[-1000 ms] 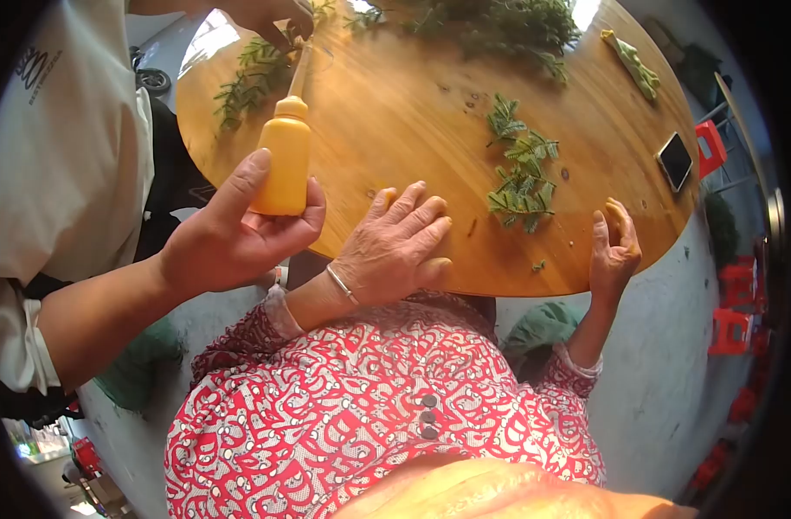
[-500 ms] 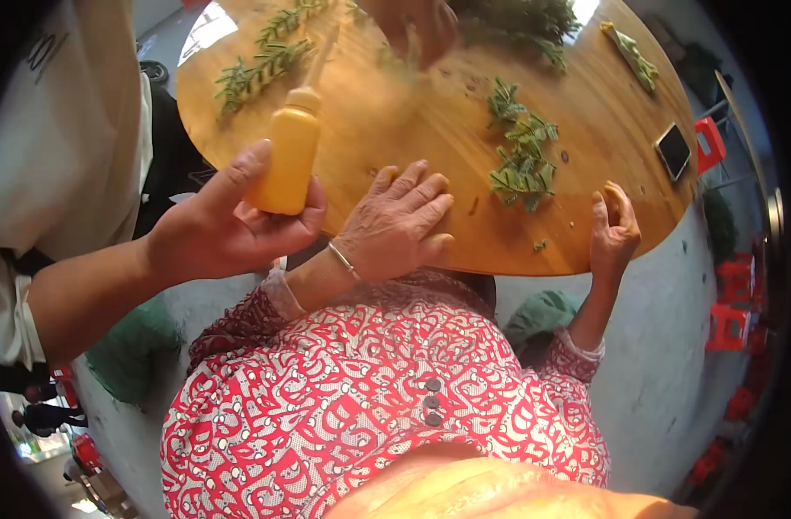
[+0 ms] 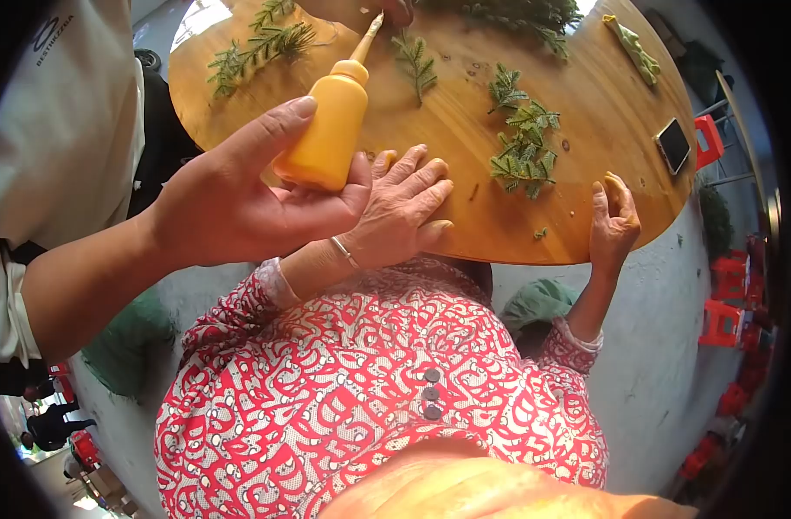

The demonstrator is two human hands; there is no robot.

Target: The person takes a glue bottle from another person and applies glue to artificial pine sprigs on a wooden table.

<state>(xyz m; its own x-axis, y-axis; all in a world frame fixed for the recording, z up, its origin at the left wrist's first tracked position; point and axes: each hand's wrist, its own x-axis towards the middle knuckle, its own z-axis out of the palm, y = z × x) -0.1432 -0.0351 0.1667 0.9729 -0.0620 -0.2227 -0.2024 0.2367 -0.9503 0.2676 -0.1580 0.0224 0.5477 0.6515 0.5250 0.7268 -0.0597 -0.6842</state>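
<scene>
My left hand (image 3: 398, 210) lies flat on the near edge of the wooden table (image 3: 465, 227), fingers spread, a bracelet on its wrist. My right hand (image 3: 615, 216) rests at the table's right front edge, fingers slightly curled and apart, holding nothing visible. Between the two hands lie green sprigs (image 3: 525, 143) and a tiny green piece (image 3: 540, 233). Another person's hand (image 3: 257, 186) holds a yellow squeeze bottle (image 3: 331, 125) with a long nozzle, partly in front of my left hand. That person's other hand (image 3: 394, 10) is at the top edge, near a single sprig (image 3: 415, 67).
More sprigs (image 3: 261, 50) lie at the table's far left, and a green pile (image 3: 525, 19) at the back. A phone (image 3: 672, 146) and a yellow-green cloth-like item (image 3: 631, 52) are on the right. Red stools (image 3: 723, 323) stand on the floor at right.
The co-worker's bottle has moved right, towards my left hand. Their other hand swept across the table to the top, and a single sprig now lies near the centre. My hands stay in place.
</scene>
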